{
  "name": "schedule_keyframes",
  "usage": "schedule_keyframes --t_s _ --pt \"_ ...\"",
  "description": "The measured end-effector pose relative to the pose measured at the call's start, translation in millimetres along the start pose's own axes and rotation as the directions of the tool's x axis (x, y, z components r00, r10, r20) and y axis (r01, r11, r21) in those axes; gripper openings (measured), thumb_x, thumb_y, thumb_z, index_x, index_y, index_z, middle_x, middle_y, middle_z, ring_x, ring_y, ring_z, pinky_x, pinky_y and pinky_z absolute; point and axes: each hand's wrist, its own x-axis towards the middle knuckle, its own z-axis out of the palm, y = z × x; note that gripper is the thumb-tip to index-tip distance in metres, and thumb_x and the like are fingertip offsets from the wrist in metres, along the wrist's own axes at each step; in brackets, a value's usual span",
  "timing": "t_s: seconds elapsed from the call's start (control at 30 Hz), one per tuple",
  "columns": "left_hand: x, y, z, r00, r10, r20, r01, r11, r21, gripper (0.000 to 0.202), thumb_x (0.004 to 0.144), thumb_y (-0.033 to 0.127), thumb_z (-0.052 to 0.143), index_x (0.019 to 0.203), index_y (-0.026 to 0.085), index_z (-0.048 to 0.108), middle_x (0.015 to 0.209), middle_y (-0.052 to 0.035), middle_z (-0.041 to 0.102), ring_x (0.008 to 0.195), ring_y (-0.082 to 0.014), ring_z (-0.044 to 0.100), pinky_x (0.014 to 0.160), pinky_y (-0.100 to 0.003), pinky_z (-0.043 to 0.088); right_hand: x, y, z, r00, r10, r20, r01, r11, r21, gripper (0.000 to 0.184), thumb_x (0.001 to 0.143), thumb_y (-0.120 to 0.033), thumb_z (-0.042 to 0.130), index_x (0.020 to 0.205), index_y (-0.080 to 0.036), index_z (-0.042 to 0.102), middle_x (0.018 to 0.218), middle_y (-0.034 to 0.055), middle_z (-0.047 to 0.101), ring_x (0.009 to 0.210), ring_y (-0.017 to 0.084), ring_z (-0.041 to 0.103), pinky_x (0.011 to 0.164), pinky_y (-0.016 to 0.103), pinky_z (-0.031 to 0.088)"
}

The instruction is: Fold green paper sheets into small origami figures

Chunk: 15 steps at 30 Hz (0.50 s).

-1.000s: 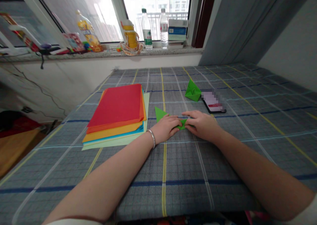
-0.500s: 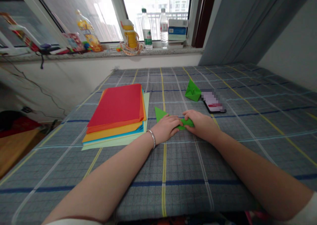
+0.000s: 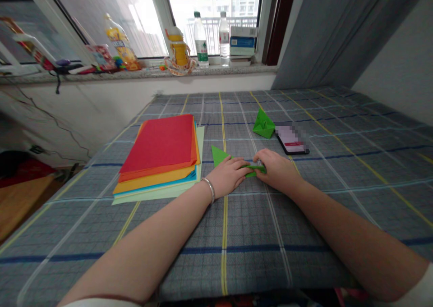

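A folded piece of green paper lies on the cloth, its pointed left corner bare. Across its middle rests my left hand, fingers stretched out and holding the sheet against the table. At the right end my right hand pinches a flap of the same paper between thumb and fingers; the flap shows as a narrow strip. Much of the paper is hidden under both hands. Farther back stands a folded green paper boat, apart from my hands.
Left of my hands is a stack of coloured paper, red on top. A phone lies beside the boat. The checked tablecloth covers the table. Bottles, including a yellow one, and boxes line the windowsill.
The flap at the right end has tilted and now looks thinner, almost edge-on. My right hand's fingers have shifted slightly with it; my left hand stays on the paper.
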Motion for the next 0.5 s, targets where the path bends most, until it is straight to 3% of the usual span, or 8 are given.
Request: schedule_keyframes --t_s 0.5 --pt "-0.4 2.2 -1.1 0.999 0.0 0.035 -0.001 0.999 0.033 0.032 0.095 0.023 0.042 0.124 0.022 0.056 0.134 -0.0087 0.053 0.129 -0.0266 0.042 0.107 -0.054 0.033 -0.7 4.0 -0.7 0.998 -0.05 0.046 0.051 0.999 -0.015 0.009 0.072 -0.019 0.059 0.078 -0.023 0.053 0.087 0.0008 0.06 0.085 0.019 0.057 0.066 0.028 0.038"
